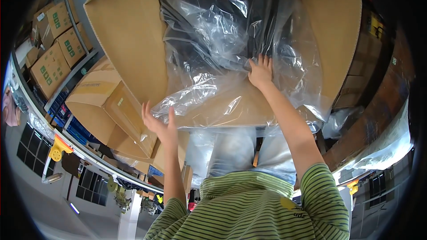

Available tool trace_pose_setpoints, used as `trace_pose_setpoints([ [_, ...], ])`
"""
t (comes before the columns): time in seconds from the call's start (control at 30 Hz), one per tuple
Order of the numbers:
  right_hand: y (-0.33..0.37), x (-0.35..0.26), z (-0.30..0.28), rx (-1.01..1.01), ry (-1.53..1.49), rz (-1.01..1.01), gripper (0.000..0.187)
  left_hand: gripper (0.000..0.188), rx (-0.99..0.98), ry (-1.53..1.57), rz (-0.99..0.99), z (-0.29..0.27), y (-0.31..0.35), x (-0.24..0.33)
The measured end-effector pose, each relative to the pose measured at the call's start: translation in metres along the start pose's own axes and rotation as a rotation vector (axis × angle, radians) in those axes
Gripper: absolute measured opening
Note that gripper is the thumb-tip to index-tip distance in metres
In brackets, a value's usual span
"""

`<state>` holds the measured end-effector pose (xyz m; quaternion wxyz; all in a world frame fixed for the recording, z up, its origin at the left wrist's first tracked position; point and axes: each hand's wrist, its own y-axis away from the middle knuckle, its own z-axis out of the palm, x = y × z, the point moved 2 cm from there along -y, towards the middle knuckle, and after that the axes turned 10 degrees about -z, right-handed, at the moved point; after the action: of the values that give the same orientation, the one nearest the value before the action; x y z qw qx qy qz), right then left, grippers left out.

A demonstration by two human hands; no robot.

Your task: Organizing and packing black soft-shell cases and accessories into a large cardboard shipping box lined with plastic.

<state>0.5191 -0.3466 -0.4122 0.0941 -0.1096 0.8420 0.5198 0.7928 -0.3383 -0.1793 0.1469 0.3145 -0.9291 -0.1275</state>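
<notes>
In front of me stands a large open cardboard box (124, 35) with its flaps spread. Clear plastic sheeting (222, 22) lines it and lies over dark contents that I cannot make out, spilling across the near flap. My right hand (261, 72) presses on the plastic near the middle of the box's near side, fingers stretched forward. At the left near corner my left hand (162, 126) is raised with fingers and thumb apart, beside the plastic's edge. Nothing shows in its grip.
A second open carton (111, 106) stands close on the left. Farther left, several stacked cartons (53, 69) sit behind a metal rail, with blue crates (75, 129) below. On the right are a brown board (371, 124) and bunched clear plastic (391, 138).
</notes>
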Motion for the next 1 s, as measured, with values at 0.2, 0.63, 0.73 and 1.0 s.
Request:
trace_pose_setpoints([
  [0.2,0.066,-0.012,-0.069,0.47,-0.196,-0.054,0.054,0.054,0.065,0.142,-0.229,-0.007,0.022,-0.036],
  [0.63,0.1,-0.019,0.002,0.085,-0.383,0.078,0.065,0.035,-0.665,0.696,0.008,0.046,0.07,0.068],
  [0.73,0.093,-0.03,-0.006,0.042,-0.323,0.091,0.064,0.032,-0.731,0.46,0.199,0.047,0.068,0.076],
  [1.0,0.19,-0.018,-0.107,0.7,-0.168,0.03,0.045,0.058,-0.235,0.05,0.105,0.011,0.022,0.001],
])
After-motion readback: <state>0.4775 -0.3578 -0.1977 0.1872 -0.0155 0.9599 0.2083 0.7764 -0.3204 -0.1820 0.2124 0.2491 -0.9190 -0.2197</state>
